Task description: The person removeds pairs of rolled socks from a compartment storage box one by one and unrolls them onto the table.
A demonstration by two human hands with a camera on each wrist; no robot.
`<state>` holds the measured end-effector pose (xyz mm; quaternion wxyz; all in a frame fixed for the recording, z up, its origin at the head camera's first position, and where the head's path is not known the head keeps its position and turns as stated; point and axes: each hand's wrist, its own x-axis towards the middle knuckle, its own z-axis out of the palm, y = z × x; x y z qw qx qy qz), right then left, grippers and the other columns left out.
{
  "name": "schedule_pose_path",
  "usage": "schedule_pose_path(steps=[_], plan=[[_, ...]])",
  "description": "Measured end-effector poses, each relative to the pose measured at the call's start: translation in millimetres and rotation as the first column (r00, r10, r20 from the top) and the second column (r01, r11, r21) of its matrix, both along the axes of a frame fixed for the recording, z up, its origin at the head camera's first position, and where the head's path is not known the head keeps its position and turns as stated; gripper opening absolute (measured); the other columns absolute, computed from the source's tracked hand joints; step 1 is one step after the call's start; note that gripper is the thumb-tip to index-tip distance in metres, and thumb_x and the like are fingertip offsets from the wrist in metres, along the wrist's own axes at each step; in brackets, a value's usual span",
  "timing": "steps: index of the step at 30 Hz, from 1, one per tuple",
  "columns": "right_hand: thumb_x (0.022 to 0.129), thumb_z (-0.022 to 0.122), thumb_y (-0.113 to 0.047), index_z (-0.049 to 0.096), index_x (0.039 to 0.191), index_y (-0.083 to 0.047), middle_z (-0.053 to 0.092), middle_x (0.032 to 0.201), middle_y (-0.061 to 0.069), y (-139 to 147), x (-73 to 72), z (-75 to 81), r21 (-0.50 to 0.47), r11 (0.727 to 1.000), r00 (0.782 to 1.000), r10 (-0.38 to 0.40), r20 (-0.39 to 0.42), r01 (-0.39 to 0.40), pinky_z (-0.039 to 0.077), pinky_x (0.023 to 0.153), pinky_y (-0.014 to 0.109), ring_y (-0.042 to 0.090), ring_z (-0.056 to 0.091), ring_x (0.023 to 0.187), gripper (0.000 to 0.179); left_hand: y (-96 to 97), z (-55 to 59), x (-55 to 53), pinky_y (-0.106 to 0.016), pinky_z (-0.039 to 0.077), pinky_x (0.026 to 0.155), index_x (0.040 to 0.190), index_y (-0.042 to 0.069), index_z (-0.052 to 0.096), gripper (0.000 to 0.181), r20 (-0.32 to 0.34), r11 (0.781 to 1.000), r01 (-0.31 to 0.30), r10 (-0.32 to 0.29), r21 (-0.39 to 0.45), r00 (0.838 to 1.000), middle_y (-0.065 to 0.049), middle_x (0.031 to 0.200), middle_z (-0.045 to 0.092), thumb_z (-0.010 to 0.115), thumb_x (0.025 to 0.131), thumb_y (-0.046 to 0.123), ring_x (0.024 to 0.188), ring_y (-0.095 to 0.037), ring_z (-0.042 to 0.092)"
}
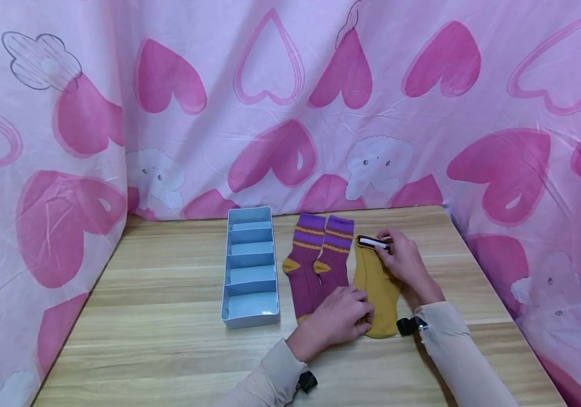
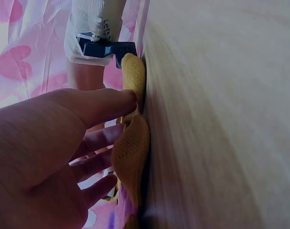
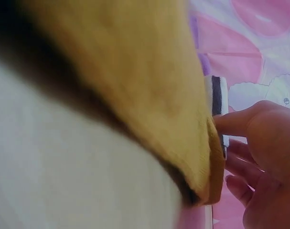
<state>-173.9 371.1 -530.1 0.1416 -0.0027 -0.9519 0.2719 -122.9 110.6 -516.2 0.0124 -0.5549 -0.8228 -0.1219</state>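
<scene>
A mustard-yellow sock [image 1: 379, 299] lies flat on the wooden table, toe end nearest me. Its black-and-white striped cuff [image 1: 370, 242] is at the far end, where my right hand [image 1: 401, 257] pinches it between thumb and fingers. In the right wrist view, the thumb lies against the striped cuff [image 3: 220, 102]. My left hand [image 1: 338, 316] pinches the yellow sock's left edge near the toe; the left wrist view shows the yellow fabric [image 2: 133, 148] puckered by the thumb. Left of it lie two purple striped socks [image 1: 305, 277], their toe ends partly covered by my left hand.
A light-blue tray [image 1: 252, 323] with several compartments stands left of the purple socks. Pink heart-patterned curtain [image 1: 270, 113] hangs round the table's back and sides. Both wrists carry small black camera mounts [image 1: 307, 382].
</scene>
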Motion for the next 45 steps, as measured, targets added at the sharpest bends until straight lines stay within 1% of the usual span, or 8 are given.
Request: schedule_pose_path(steps=[6, 11, 13, 19, 26, 31, 40, 45], plan=[[0.103, 0.073, -0.011, 0.074, 0.118, -0.004, 0.072, 0.120, 0.023, 0.2, -0.8, 4.1, -0.003, 1.000, 0.999, 0.001, 0.046, -0.001, 0.056, 0.095, 0.059, 0.039, 0.069, 0.108, 0.017, 0.9, -1.3, 1.3, -0.027, 0.051, 0.098, 0.096, 0.035, 0.075, 0.005, -0.016, 1.000, -0.002, 0.002, -0.005, 1.000, 0.017, 0.098, 0.062, 0.076, 0.101, 0.035, 0.103, -0.006, 0.059], [0.100, 0.077, -0.013, 0.074, 0.120, -0.002, 0.071, 0.116, 0.021, -1.0, -4.2, 4.0, 0.002, 1.000, 0.997, 0.007, 0.082, -0.007, 0.057, 0.083, 0.047, 0.033, 0.066, 0.098, 0.023, 1.4, -1.3, 1.9, -0.027, 0.051, 0.096, 0.096, 0.035, 0.075, 0.005, -0.026, 1.000, 0.001, -0.001, -0.003, 1.000, 0.016, 0.097, 0.062, 0.076, 0.101, 0.035, 0.101, -0.006, 0.059], [0.100, 0.077, -0.011, 0.074, 0.120, 0.000, 0.071, 0.118, 0.022, -1.3, -5.5, 3.7, 0.012, 1.000, 0.997, 0.011, 0.078, -0.012, 0.057, 0.084, 0.049, 0.035, 0.067, 0.099, 0.024, 1.6, -0.9, 2.2, -0.026, 0.051, 0.095, 0.095, 0.034, 0.075, 0.005, -0.030, 1.000, 0.004, -0.004, 0.000, 1.000, 0.016, 0.096, 0.061, 0.076, 0.101, 0.035, 0.101, -0.006, 0.059], [0.105, 0.067, -0.009, 0.075, 0.127, 0.006, 0.068, 0.134, 0.028, -1.1, -7.2, 4.9, 0.076, 0.996, 0.998, 0.031, 0.055, -0.035, 0.055, 0.102, 0.062, 0.047, 0.066, 0.121, 0.027, 1.8, 0.6, 3.8, -0.025, 0.051, 0.093, 0.095, 0.034, 0.075, 0.007, -0.035, 1.000, 0.005, -0.005, -0.003, 0.999, 0.016, 0.095, 0.061, 0.075, 0.101, 0.034, 0.099, -0.006, 0.058], [0.108, 0.062, -0.008, 0.068, 0.135, 0.002, 0.069, 0.130, 0.028, -1.1, -10.1, 5.8, 0.049, 0.999, 0.997, 0.004, 0.078, -0.008, 0.054, 0.099, 0.063, 0.046, 0.067, 0.115, 0.030, 1.8, 2.2, 4.1, -0.025, 0.050, 0.091, 0.096, 0.034, 0.076, 0.006, -0.025, 1.000, 0.005, -0.005, -0.001, 1.000, 0.016, 0.094, 0.061, 0.075, 0.102, 0.034, 0.097, -0.006, 0.058], [0.108, 0.063, -0.013, 0.065, 0.126, -0.008, 0.072, 0.121, 0.022, -0.5, -13.2, 5.6, 0.011, 0.998, 0.993, -0.066, 0.102, 0.066, 0.055, 0.091, 0.058, 0.039, 0.068, 0.103, 0.019, 0.8, 1.8, 4.0, -0.022, 0.049, 0.086, 0.095, 0.033, 0.077, 0.005, -0.017, 1.000, 0.009, -0.008, 0.021, 1.000, 0.016, 0.093, 0.061, 0.076, 0.101, 0.033, 0.096, -0.006, 0.058], [0.108, 0.064, -0.015, 0.076, 0.127, -0.003, 0.069, 0.134, 0.024, -0.3, -20.4, 9.4, 0.039, 0.997, 0.989, -0.069, 0.134, 0.064, 0.057, 0.095, 0.059, 0.040, 0.068, 0.113, 0.025, -1.0, 0.5, 2.4, -0.019, 0.043, 0.080, 0.094, 0.034, 0.076, 0.012, 0.039, 0.999, -0.003, 0.002, 0.040, 0.999, 0.017, 0.094, 0.060, 0.079, 0.098, 0.044, 0.093, -0.003, 0.054], [0.107, 0.066, -0.017, 0.072, 0.130, -0.007, 0.071, 0.131, 0.024, -0.8, -23.8, 9.2, 0.039, 0.997, 0.989, -0.076, 0.130, 0.071, 0.058, 0.092, 0.057, 0.041, 0.070, 0.109, 0.025, -1.6, -1.0, 1.9, -0.019, 0.044, 0.080, 0.095, 0.034, 0.077, 0.009, 0.032, 0.999, -0.001, 0.000, 0.038, 0.999, 0.017, 0.094, 0.061, 0.080, 0.098, 0.042, 0.093, -0.004, 0.055]])
